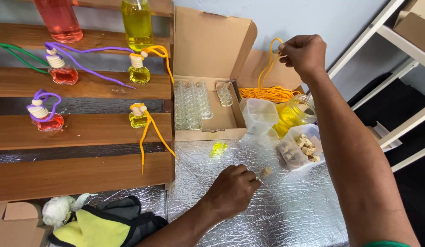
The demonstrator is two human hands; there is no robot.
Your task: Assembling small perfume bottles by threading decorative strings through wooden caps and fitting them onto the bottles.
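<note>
On the wooden shelf (84, 130) we note small filled bottles, red (62, 73) and yellow (139, 73), corded at their capped necks. Left hand (233, 190) rests on the silver foil mat (290, 210), fingers curled together, pinching a small pale wooden cap (267, 171). Right hand (304, 52) is raised above the cardboard box (208, 77), fingertips clamped on a thin, looped yellow cord (269, 64).
</note>
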